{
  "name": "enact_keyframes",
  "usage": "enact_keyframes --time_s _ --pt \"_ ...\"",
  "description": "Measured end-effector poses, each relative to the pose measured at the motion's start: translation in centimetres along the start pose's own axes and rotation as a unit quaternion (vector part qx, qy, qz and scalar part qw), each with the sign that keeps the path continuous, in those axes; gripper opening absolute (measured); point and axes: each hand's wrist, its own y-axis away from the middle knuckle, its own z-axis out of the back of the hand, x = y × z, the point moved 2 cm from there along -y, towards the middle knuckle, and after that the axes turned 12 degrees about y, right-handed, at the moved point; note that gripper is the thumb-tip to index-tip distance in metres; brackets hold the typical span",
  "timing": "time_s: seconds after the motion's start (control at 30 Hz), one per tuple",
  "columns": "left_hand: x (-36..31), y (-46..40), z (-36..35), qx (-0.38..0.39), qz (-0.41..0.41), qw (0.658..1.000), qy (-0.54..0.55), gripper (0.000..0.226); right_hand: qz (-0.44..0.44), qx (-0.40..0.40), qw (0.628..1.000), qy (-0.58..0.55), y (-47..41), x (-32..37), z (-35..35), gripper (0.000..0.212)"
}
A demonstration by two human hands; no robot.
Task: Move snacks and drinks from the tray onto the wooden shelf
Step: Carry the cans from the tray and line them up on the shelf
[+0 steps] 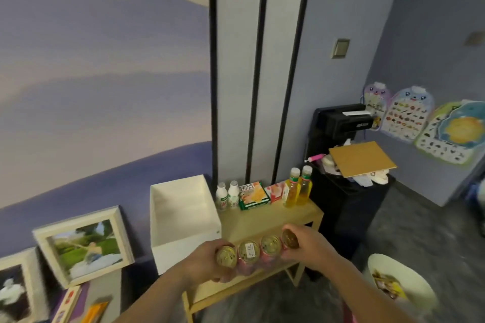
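Note:
A row of several pink cans [258, 250] with gold tops hangs just above the front of the wooden shelf [265, 217]. My left hand [207, 261] grips the left end of the row and my right hand [307, 245] grips the right end. At the back of the shelf stand two small white bottles [227, 195], a green snack box [253, 196], a pink snack box [275, 191] and two yellow drink bottles [298, 187]. No tray shows in the head view.
An open white box [183, 215] stands left of the shelf. Framed pictures [84, 245] lean at the lower left. A black cabinet [349, 207] with a cardboard sheet [360, 157] is to the right. A white bin [399, 283] sits on the floor at the lower right.

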Motion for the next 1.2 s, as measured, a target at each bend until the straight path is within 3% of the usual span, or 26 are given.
enact_keyframes --time_s 0.13,0.33,0.57,0.73,0.97,1.13,1.2 --pt "-3.6 -6.1 0.4 -0.016 -0.037 0.998 -0.046 0.040 -0.029 -0.008 0.999 -0.013 -4.3 -3.0 2.6 0.051" --pt "-7.0 -14.2 2.9 -0.093 -0.088 0.966 -0.226 0.042 -0.031 -0.005 0.999 0.015 -12.9 -5.0 5.0 0.042" --pt "-4.0 -21.5 5.3 -0.161 -0.032 0.932 -0.323 0.047 -0.017 0.016 1.000 0.000 -22.0 -6.3 1.4 0.066" --pt "-2.4 -24.7 6.3 -0.192 0.011 0.904 -0.382 0.034 0.007 0.061 0.998 0.007 -27.7 -6.8 -1.9 0.067" --pt "-0.4 -30.0 6.6 -0.179 0.121 0.831 -0.513 0.031 0.048 0.082 0.995 0.003 -33.8 -7.4 -5.7 0.074" --pt "0.2 -33.1 6.1 -0.102 0.172 0.782 -0.590 0.029 0.053 0.103 0.993 0.030 -36.3 -8.3 -7.8 0.060" --pt "1.2 -33.8 5.9 -0.097 0.178 0.777 -0.596 0.033 0.047 0.116 0.991 0.037 -36.9 -8.7 -8.4 0.055"
